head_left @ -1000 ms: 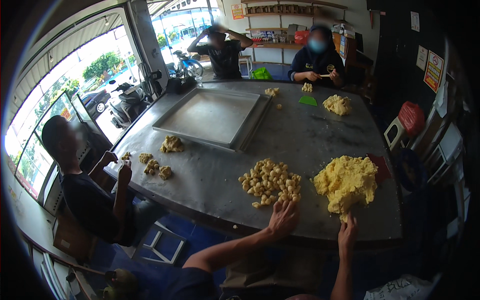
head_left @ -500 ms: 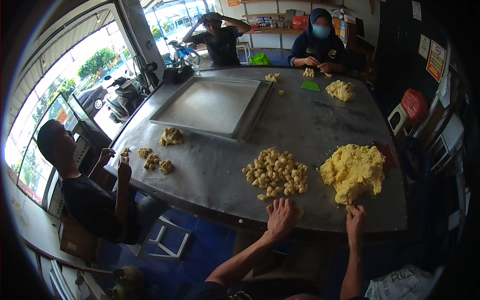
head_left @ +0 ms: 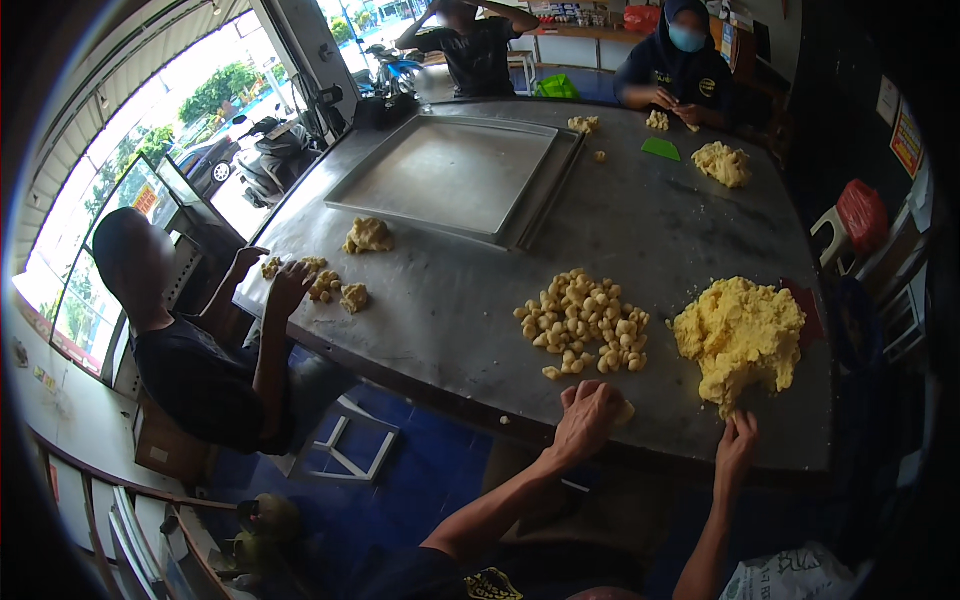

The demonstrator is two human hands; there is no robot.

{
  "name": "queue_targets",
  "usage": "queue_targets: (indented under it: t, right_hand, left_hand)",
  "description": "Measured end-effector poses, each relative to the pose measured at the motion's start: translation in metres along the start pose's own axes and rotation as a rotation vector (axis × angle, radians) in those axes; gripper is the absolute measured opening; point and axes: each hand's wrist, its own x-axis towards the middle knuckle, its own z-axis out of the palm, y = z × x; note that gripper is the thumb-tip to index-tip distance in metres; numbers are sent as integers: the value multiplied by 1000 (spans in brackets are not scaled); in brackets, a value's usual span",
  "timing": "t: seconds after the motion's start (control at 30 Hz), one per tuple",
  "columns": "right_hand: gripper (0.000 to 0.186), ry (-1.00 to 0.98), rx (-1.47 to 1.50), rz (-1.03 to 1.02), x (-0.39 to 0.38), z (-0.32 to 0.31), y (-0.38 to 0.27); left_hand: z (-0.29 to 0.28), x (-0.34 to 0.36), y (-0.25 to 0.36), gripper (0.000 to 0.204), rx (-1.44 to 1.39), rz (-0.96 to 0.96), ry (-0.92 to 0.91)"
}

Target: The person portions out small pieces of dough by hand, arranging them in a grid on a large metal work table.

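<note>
My left hand (head_left: 588, 420) is closed at the table's near edge, its fingers curled round a pale piece of dough (head_left: 625, 412) that shows beside the thumb. Just beyond it lies a loose heap of small dough balls (head_left: 585, 315). To the right sits a large crumbly mound of yellow dough (head_left: 742, 335). My right hand (head_left: 737, 440) has its fingertips pinched together on the thin lower tip of that mound; how much dough they grip is hidden.
A metal-topped table (head_left: 440, 310) carries a large shallow tray (head_left: 450, 175), a green scraper (head_left: 661, 148) and a dough lump (head_left: 722, 165) at the far right. Dough lumps (head_left: 368, 235) lie near a person (head_left: 200, 340) at left. Two more people are at the far side.
The whole view has shifted, so the table sits farther right and higher. My hands keep nearly the same places by the dough. The left person's hands have moved over the small lumps.
</note>
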Motion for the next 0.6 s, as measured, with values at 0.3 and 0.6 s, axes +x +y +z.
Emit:
queue_targets:
  t: [0.3, 0.6]
  right_hand:
    - [27, -42, -37, -69, 20, -7, 24]
    - [36, -51, 164, -75, -18, -22, -2]
  left_hand:
    - [9, 5, -8, 22, -321, -82, 216]
    - [0, 7, 9, 14, -298, -309, 187]
